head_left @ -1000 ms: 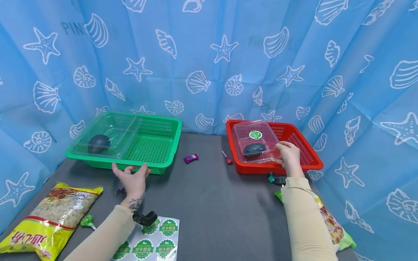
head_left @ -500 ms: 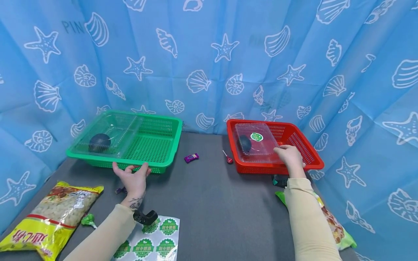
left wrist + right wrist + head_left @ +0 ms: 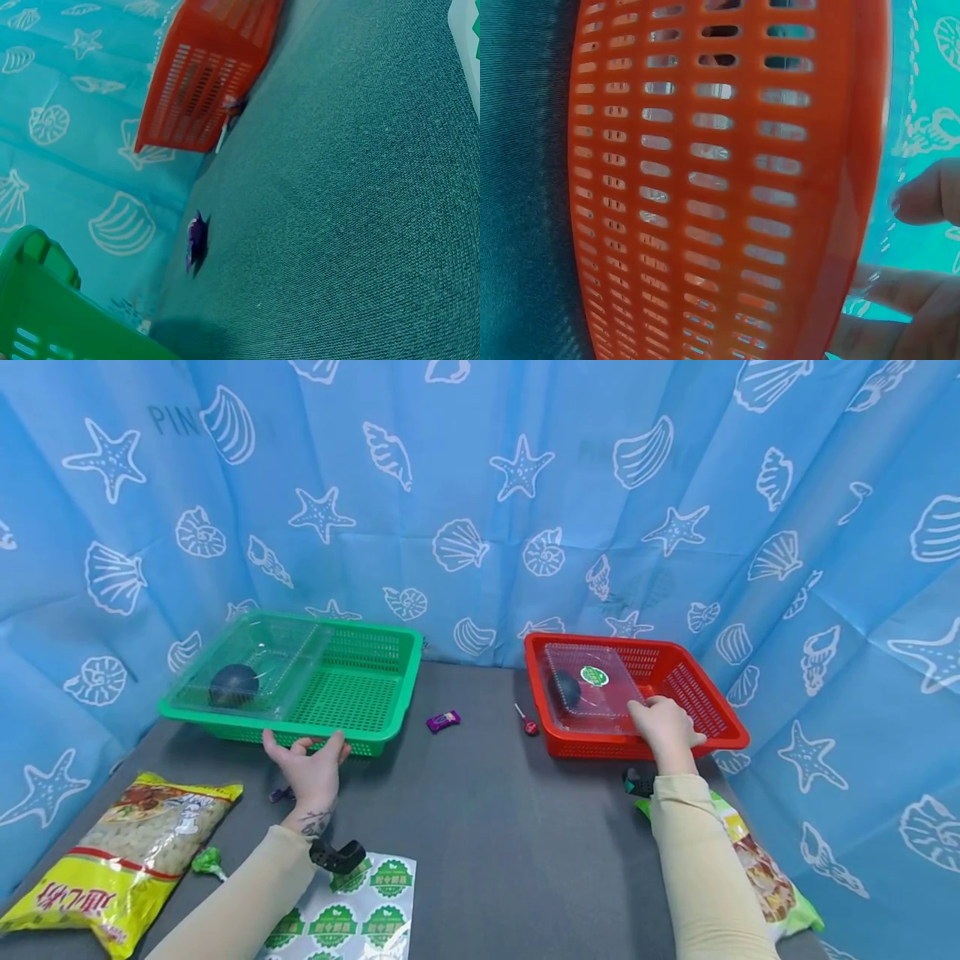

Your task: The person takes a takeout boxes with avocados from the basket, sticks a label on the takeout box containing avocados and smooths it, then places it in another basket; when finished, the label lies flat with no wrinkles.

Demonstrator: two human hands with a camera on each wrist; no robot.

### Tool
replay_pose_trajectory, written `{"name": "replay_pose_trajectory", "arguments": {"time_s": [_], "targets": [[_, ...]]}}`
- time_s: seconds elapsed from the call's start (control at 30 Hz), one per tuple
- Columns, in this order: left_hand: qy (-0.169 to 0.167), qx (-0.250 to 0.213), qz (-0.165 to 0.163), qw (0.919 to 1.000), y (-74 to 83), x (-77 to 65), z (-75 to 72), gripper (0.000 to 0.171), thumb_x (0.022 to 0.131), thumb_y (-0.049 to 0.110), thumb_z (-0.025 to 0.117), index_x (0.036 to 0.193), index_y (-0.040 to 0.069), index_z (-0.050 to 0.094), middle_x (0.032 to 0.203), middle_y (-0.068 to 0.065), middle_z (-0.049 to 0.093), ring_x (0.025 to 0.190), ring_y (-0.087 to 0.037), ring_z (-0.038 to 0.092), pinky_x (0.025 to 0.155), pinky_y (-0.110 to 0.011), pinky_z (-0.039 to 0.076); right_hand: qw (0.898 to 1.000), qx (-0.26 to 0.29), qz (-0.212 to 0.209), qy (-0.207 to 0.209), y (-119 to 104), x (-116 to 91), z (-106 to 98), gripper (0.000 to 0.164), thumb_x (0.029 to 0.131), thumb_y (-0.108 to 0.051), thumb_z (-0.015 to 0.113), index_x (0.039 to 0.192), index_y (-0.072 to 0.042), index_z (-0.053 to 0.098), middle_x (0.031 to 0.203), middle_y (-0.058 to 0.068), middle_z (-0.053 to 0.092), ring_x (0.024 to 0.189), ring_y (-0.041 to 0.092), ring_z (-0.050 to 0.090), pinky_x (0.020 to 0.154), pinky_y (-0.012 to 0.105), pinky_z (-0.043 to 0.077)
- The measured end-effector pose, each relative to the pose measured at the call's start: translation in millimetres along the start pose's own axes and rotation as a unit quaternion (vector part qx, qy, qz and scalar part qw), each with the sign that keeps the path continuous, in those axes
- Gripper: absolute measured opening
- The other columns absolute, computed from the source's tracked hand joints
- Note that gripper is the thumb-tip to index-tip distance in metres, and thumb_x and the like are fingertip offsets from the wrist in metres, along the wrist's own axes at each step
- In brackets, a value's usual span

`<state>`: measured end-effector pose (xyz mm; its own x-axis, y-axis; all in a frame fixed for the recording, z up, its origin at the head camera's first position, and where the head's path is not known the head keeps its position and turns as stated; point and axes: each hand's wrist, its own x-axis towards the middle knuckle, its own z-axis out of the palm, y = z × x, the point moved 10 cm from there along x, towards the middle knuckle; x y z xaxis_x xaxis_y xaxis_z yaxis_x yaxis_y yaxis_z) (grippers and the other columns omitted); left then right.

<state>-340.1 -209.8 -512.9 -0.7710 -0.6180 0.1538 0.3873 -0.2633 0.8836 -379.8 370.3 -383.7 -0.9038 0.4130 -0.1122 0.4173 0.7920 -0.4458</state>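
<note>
In the head view my left hand [image 3: 312,777] touches the front rim of a green basket [image 3: 390,693], its fingers apart. Inside that basket, on the left, sits a clear plastic box [image 3: 292,672] with a dark round thing [image 3: 234,685] in it. My right hand [image 3: 666,731] is over the front rim of a red basket [image 3: 600,746], its foremost fingertip at the right edge of a second clear box [image 3: 611,702]. This box bears a green round sticker [image 3: 594,676] and holds another dark round thing [image 3: 566,690]. The right wrist view shows spread fingers [image 3: 919,300] partly hidden by the rim.
Between the baskets lie a purple-wrapped candy [image 3: 443,721] and a red lollipop [image 3: 529,725]. A yellow pasta bag [image 3: 127,852], a green lollipop [image 3: 206,862] and a sticker sheet [image 3: 360,910] are at the front left. Another food bag [image 3: 761,868] is beside the right forearm.
The right-hand clear box has settled lower in the red basket, and the dark thing inside has shifted left. My right fingers have loosened from its edge. The left hand stays at the rim.
</note>
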Motion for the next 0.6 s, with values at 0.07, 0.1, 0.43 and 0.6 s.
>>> {"name": "replay_pose_trajectory", "arguments": {"time_s": [0.07, 0.1, 0.43, 0.6], "targets": [[-0.001, -0.001, 0.0, 1.0, -1.1, 0.6, -0.5, 0.104, 0.067, 0.017, 0.074, 0.129, 0.048, -0.003, 0.083, -0.01, 0.043, 0.063, -0.033, 0.059, 0.064, -0.04, 0.051, 1.0, 0.0, -0.007, 0.011, -2.3, -1.4, -0.5, 0.063, 0.079, -0.037, 0.054, 0.129, -0.003, 0.037, 0.12, 0.023, 0.043, 0.106, 0.043, 0.033, 0.082, 0.071, 0.012], [-0.001, -0.002, 0.001, 1.0, -1.6, 0.9, -0.8, 0.104, 0.068, 0.016, 0.074, 0.129, 0.047, -0.003, 0.083, -0.01, 0.044, 0.063, -0.033, 0.059, 0.063, -0.04, 0.051, 1.0, 0.001, -0.009, 0.016, -3.1, -2.0, -0.6, 0.063, 0.079, -0.037, 0.054, 0.129, -0.003, 0.037, 0.119, 0.023, 0.044, 0.106, 0.043, 0.034, 0.082, 0.071, 0.012], [-0.002, -0.022, 0.005, 0.9997, -4.5, 3.3, -0.2, 0.104, 0.067, 0.015, 0.075, 0.129, 0.047, -0.002, 0.086, -0.01, 0.043, 0.064, -0.035, 0.058, 0.064, -0.041, 0.051, 0.998, 0.007, -0.026, 0.059, -8.8, -9.7, -5.4, 0.057, 0.08, -0.038, 0.052, 0.125, -0.003, 0.042, 0.116, 0.022, 0.047, 0.105, 0.041, 0.034, 0.081, 0.069, 0.014], [-0.001, -0.017, 0.003, 0.9999, -3.0, 2.3, -1.1, 0.105, 0.066, 0.018, 0.076, 0.129, 0.047, -0.002, 0.086, -0.01, 0.043, 0.065, -0.035, 0.058, 0.065, -0.041, 0.051, 0.995, 0.032, -0.031, 0.093, -13.9, -19.3, -10.8, 0.059, 0.08, -0.037, 0.053, 0.127, -0.003, 0.04, 0.118, 0.022, 0.046, 0.106, 0.04, 0.034, 0.082, 0.066, 0.015]]}}
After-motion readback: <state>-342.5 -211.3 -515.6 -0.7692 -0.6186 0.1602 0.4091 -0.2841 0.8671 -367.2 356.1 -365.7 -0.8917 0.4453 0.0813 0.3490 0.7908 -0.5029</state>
